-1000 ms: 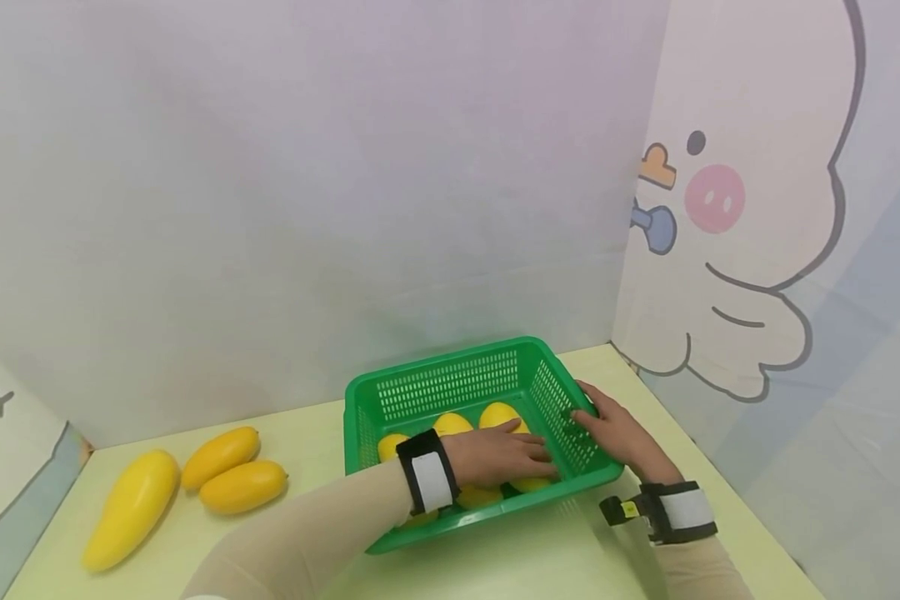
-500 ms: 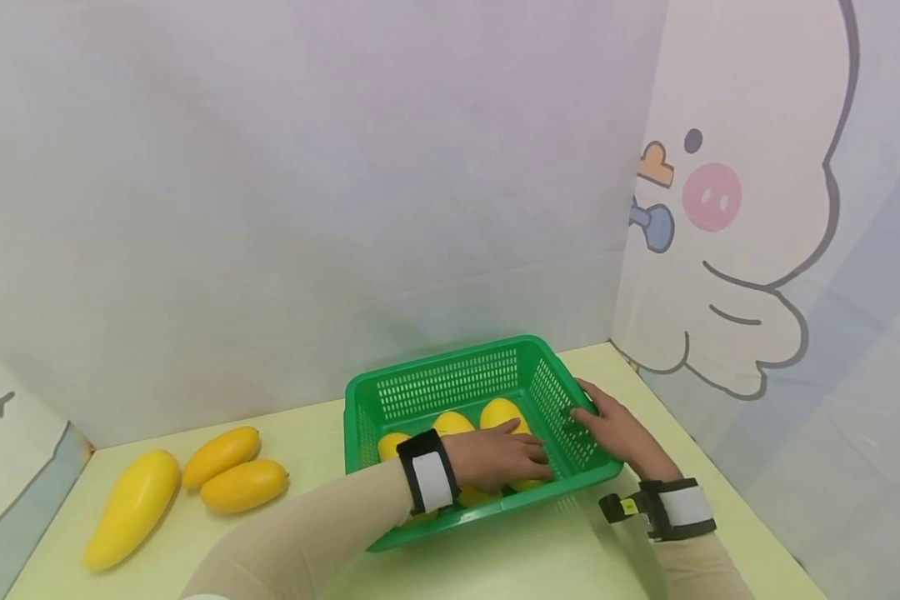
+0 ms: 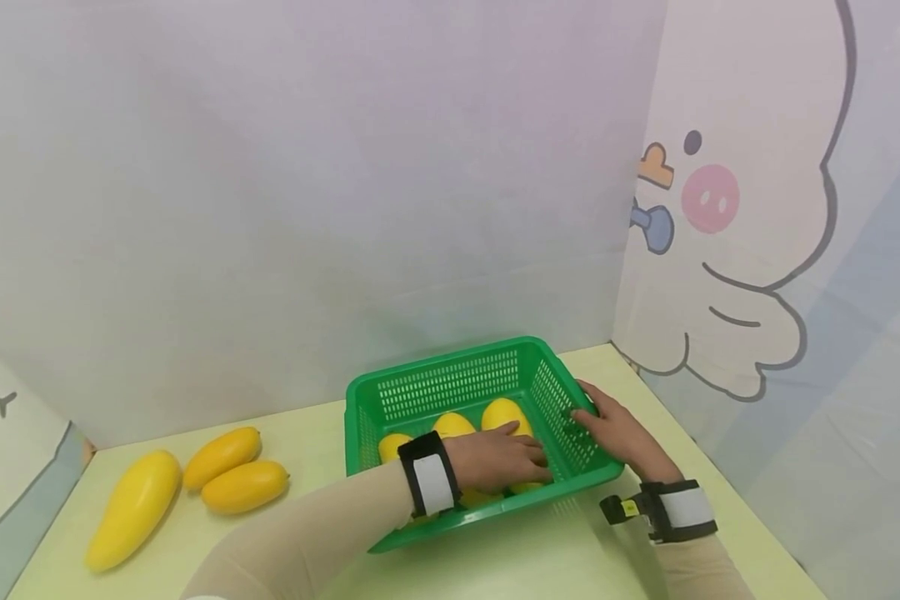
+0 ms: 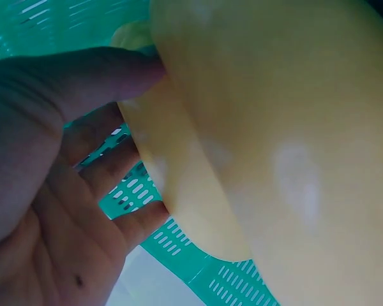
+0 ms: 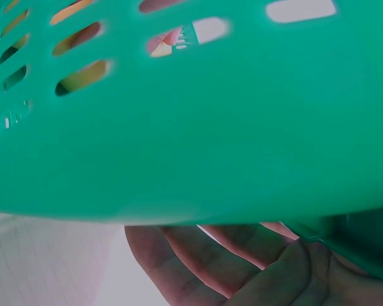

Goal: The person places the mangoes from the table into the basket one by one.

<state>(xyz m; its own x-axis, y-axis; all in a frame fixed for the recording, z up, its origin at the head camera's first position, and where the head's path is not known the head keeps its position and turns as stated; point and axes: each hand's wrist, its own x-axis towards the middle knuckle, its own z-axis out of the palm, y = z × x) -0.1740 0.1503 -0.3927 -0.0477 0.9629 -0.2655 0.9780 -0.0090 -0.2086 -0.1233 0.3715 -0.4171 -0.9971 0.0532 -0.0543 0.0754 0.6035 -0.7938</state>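
Observation:
A green plastic basket (image 3: 441,362) with slotted walls holds several yellow mangoes. My left hand (image 3: 498,460) reaches inside, back of the hand up, over the fruit at the right. In the left wrist view its thumb (image 4: 108,80) and fingertips close on the edge of a mango (image 4: 172,166), with another large yellow fruit (image 4: 293,153) nearer the camera. My right hand (image 3: 626,433) grips the basket's right wall, thumb over the rim and fingers outside. From the right wrist, those fingers (image 5: 198,264) show below the green wall (image 5: 191,159).
On the pale yellow table (image 3: 540,567) at the left lie a long yellow mango (image 3: 133,510) and two smaller orange-yellow ones (image 3: 222,458) side by side. A pale curtain wall (image 3: 307,250) rises behind, and a cartoon-printed wall (image 3: 780,250) stands at the right.
Almost nothing differs. My left fingers have drawn in slightly over the fruit, while the basket, the right hand and the mangoes on the table stay in place.

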